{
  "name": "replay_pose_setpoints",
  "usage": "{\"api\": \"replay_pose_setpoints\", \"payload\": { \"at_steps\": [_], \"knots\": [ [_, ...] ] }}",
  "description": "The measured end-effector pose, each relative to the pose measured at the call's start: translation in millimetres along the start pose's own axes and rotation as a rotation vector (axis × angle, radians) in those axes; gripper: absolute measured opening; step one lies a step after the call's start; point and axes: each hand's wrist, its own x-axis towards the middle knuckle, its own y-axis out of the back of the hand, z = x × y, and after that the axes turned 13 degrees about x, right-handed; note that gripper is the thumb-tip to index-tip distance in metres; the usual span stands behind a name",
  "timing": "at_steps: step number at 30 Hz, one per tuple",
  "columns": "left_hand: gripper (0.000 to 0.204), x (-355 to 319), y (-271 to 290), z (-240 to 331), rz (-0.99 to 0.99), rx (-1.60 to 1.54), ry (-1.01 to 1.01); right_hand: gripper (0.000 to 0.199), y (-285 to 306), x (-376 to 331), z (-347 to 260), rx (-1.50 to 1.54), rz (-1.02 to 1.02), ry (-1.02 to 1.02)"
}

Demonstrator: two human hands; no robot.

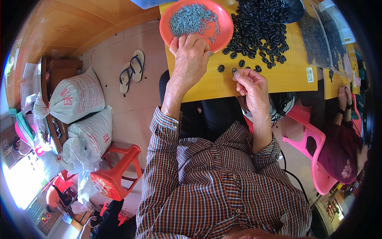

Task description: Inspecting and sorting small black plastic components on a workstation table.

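Note:
My left hand [189,57] reaches over the near rim of a round orange-red plate [225,30]. Its fingers are curled downward, and their tips and whatever they hold are hidden. Small grey screw-like pieces [187,19] lie heaped in the plate. Over the yellow table's front part, my right hand [254,88] is closed in a pinch on a small black two-holed piece [234,72], mostly covered by thumb and finger. Similar loose black oval pieces [242,63] lie just beyond it, in front of a large pile [260,26] of them.
A dark bowl [295,10] stands behind the pile. Clear plastic bags [318,38] of black pieces lie on the table [294,81] at right. Another person's hands [344,97] rest farther right. On the left are sandals [137,65], white sacks [77,95] and a red stool [119,171].

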Motion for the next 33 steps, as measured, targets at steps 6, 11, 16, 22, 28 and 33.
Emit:
{"api": "replay_pose_setpoints", "payload": {
  "at_steps": [6,11,16,22,28,33],
  "knots": [
    [0.009,-0.3,6.1,11.2,0.198,0.090,0.008,0.010,0.5,-0.7,-1.3,0.047,-0.006,-0.007],
    [0.007,-21.4,11.9,34.7,0.145,-0.388,0.202,0.010,-1.5,-4.4,-4.4,0.090,-0.016,-0.014],
    [0.007,-36.2,9.0,49.0,-0.014,-1.133,0.540,0.010,-5.6,-10.4,-7.4,0.096,-0.019,0.005],
    [0.016,-43.1,0.5,51.6,-0.014,-1.407,0.632,0.011,-7.2,-15.9,-4.0,0.049,-0.044,0.034],
    [0.021,-47.5,-2.0,52.3,-0.058,-1.361,0.622,0.013,-9.9,-18.9,-2.0,0.024,-0.064,0.035],
    [0.021,-47.4,0.6,54.7,-0.073,-1.358,0.609,0.013,-13.1,-20.7,-2.1,0.003,-0.066,0.049]
  ]
}}
